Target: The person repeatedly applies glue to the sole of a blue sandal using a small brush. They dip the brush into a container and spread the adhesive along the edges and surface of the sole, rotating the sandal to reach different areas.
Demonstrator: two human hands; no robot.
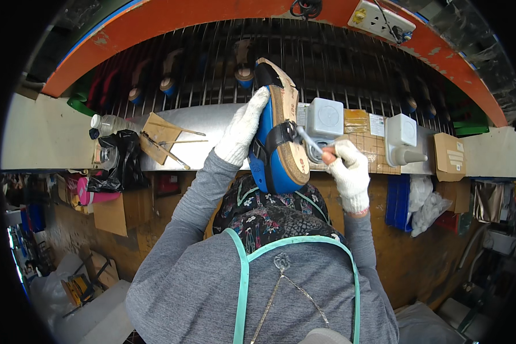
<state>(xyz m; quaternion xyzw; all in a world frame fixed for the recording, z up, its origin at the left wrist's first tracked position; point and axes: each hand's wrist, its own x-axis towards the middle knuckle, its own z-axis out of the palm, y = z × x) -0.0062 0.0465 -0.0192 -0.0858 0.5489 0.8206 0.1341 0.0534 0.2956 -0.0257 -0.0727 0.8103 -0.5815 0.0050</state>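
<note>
My left hand point(243, 127), in a white fingertip-less glove, is closed around the side of a blue shoe last point(282, 175). On the last sit black straps point(281, 135) and a tan sole point(295, 156), turned up and tilted toward the right. My right hand point(348, 172), gloved the same way, pinches a thin pale-handled brush point(311, 141). Its blurred tip lies at the sole's right edge by the strap; I cannot tell whether it touches. Just beyond the brush stands a square whitish container point(325, 118).
A second container with a spout point(402, 137) and a cardboard piece point(450, 156) stand right. Left are brushes on a cardboard sheet point(159, 127), a clear bottle point(112, 124) and a black bag point(122, 157). Behind the metal bench point(203, 117), several blue lasts point(167, 86) rest on a rod conveyor.
</note>
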